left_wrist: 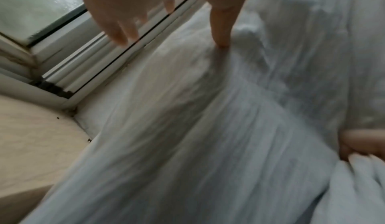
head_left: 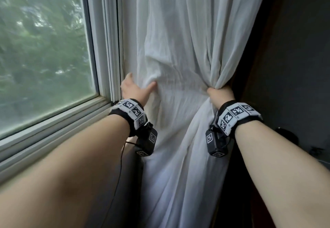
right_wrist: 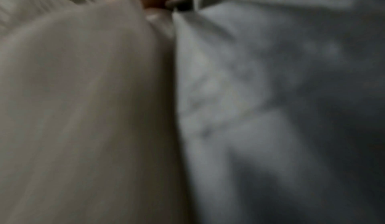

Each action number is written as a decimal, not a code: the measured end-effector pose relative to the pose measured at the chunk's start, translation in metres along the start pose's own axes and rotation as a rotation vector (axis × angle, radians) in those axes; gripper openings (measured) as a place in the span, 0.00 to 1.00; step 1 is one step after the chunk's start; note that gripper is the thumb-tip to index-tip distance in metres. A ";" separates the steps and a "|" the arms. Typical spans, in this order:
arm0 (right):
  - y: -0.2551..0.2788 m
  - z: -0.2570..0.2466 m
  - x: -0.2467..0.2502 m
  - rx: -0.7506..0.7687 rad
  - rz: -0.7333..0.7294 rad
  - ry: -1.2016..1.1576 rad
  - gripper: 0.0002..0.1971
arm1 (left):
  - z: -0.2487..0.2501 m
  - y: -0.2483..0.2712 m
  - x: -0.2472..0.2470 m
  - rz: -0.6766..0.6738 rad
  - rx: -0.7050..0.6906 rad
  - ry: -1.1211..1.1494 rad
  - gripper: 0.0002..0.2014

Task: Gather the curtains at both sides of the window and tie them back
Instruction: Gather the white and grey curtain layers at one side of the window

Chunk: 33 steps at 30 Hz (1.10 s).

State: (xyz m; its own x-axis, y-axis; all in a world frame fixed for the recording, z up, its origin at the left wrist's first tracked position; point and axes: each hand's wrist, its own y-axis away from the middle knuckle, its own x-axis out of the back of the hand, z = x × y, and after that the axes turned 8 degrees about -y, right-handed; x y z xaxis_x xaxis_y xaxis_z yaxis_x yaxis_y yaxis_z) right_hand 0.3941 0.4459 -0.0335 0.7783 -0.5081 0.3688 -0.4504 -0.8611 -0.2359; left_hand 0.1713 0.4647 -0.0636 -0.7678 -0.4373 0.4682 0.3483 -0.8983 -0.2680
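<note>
While right hand bunches gauzy curtain

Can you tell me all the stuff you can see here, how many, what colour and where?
curtain: one, white, hanging right of the window, bunched at its right edge
window: one, clear glass with blurry green trees outside, on the left
window frame: one, white, between glass and curtain
window sill: one, pale cream, below the window
wall: one, dark, right of the curtain
cable: one, thin black, hanging below the left wrist
wrist bands: two, black with black-and-white square markers, one on each wrist
left hand: one, fingers spread, thumb touching the curtain's left part
right hand: one, gripping the bunched curtain
</note>
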 end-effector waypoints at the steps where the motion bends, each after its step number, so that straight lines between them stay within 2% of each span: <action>1: -0.001 0.000 0.000 -0.003 0.008 0.005 0.18 | -0.002 -0.007 -0.001 -0.092 0.011 0.068 0.40; 3: -0.004 0.001 0.000 -0.008 0.030 0.021 0.18 | -0.004 -0.015 -0.003 -0.203 -0.055 0.089 0.30; 5: -0.008 0.001 0.000 -0.013 0.050 0.035 0.18 | -0.006 -0.019 -0.006 -0.162 -0.150 0.022 0.17; 7: -0.010 0.000 0.001 -0.016 0.057 0.055 0.18 | -0.006 -0.020 -0.004 -0.119 -0.216 -0.034 0.07; 11: -0.013 -0.002 -0.002 -0.017 0.040 0.087 0.17 | -0.011 -0.016 0.002 -0.042 -0.418 -0.073 0.06; 13: -0.010 -0.004 -0.006 -0.015 0.026 0.089 0.17 | -0.009 -0.006 0.005 -0.029 -0.565 0.024 0.05; 16: -0.003 -0.009 -0.011 -0.015 -0.006 0.087 0.16 | 0.007 0.025 0.011 -0.080 -0.781 0.142 0.08; 19: 0.008 -0.015 -0.014 0.004 -0.060 0.147 0.17 | 0.025 0.061 0.009 -0.165 -0.949 0.132 0.08; 20: 0.013 -0.017 -0.014 0.012 -0.086 0.173 0.17 | 0.030 0.070 0.005 -0.192 -0.937 0.106 0.07; 22: 0.025 -0.020 -0.012 0.022 -0.153 0.215 0.19 | 0.035 0.081 -0.005 -0.263 -0.802 0.088 0.03; 23: 0.029 -0.021 -0.009 0.033 -0.186 0.230 0.20 | 0.036 0.084 -0.012 -0.317 -0.719 0.103 0.04; 24: 0.033 -0.021 -0.007 0.022 -0.204 0.197 0.20 | 0.035 0.086 -0.018 -0.400 -0.643 0.148 0.07; 26: 0.041 -0.019 0.000 -0.010 -0.210 0.058 0.20 | 0.030 0.091 -0.030 -0.579 -0.540 0.249 0.20; 28: 0.048 -0.015 0.008 -0.037 -0.202 -0.084 0.20 | 0.025 0.095 -0.038 -0.648 -0.561 0.155 0.32; 29: 0.052 -0.014 0.012 -0.056 -0.200 -0.173 0.21 | 0.021 0.095 -0.041 -0.655 -0.586 0.076 0.35; 31: 0.059 -0.010 0.017 -0.121 -0.232 -0.374 0.25 | 0.016 0.094 -0.046 -0.672 -0.629 0.005 0.32; 33: 0.063 -0.009 0.018 -0.157 -0.291 -0.454 0.32 | 0.015 0.092 -0.049 -0.665 -0.651 -0.035 0.24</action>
State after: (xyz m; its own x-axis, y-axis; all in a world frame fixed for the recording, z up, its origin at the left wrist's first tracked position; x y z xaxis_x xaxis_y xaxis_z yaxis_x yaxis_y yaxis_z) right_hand 0.3757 0.3826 -0.0336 0.9749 -0.2201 -0.0338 -0.2212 -0.9747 -0.0331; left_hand 0.2490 0.4024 -0.0981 -0.6812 0.1479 0.7170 -0.5354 -0.7686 -0.3502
